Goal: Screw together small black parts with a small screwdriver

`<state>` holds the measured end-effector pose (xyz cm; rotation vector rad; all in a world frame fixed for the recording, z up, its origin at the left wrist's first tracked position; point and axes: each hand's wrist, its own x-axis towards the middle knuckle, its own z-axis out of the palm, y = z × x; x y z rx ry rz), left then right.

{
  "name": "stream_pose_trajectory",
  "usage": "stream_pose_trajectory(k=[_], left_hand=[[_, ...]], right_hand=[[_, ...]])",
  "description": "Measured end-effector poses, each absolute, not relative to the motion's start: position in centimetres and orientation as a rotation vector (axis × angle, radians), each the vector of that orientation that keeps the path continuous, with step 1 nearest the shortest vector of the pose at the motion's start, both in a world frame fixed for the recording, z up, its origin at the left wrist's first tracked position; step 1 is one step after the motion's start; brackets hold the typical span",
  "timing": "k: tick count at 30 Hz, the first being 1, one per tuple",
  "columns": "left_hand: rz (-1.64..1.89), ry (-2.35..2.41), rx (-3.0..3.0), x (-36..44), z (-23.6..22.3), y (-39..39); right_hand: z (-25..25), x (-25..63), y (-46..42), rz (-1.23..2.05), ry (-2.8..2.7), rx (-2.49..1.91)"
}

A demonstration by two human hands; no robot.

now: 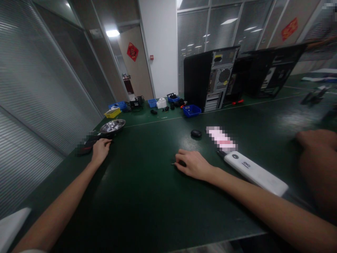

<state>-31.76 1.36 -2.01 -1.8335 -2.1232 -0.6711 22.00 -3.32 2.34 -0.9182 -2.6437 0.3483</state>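
My left hand [101,151] is at the left side of the green table, its fingers pinched together at a small dark thing too blurred to name. Just beyond it is a shiny metal bowl [113,127] with small parts inside. A black object [91,144], partly pixelated, lies beside that hand. Near the table's middle, my right hand [193,164] rests with curled fingers around a small dark thing, and a thin metal tip [172,164] pokes out to the left. A black computer mouse [196,133] lies beyond my right hand.
A long white device [256,172] lies right of my right forearm, below a pixelated pink item [221,138]. Another person's arm [318,158] reaches in at the right. Black computer towers [210,79], a blue bin [192,111] and a yellow bin [112,112] stand farther back.
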Motion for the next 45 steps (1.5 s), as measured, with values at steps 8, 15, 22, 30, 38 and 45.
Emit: stream_pose_trajectory(k=[8,15,22,30,38,45], left_hand=[[-0.589,-2.064,-1.860,-30.9,-1.8,0.9],[-0.521,-2.037,-1.844,-30.2,-1.7,0.6],[-0.440,-2.060,-1.770,-29.7,-1.4,0.1],[-0.402,-2.091,-1.735,-29.4,-1.0,0.1],[-0.436,-2.112,-1.710,-29.5,-1.4,0.2],[-0.463,-2.114,-1.723,-29.7,-1.4,0.2]], right_hand=[[2.6,21.9,-3.4,0.364,-2.650,-0.932],[2.6,21.9,-3.5,0.363,-2.655,-0.928],[2.7,21.9,-3.5,0.346,-2.660,-0.938],[2.4,21.9,-3.4,0.349,-2.654,-0.928],[2.5,21.8,-3.5,0.329,-2.663,-0.952],[2.6,21.9,-3.5,0.358,-2.659,-0.928]])
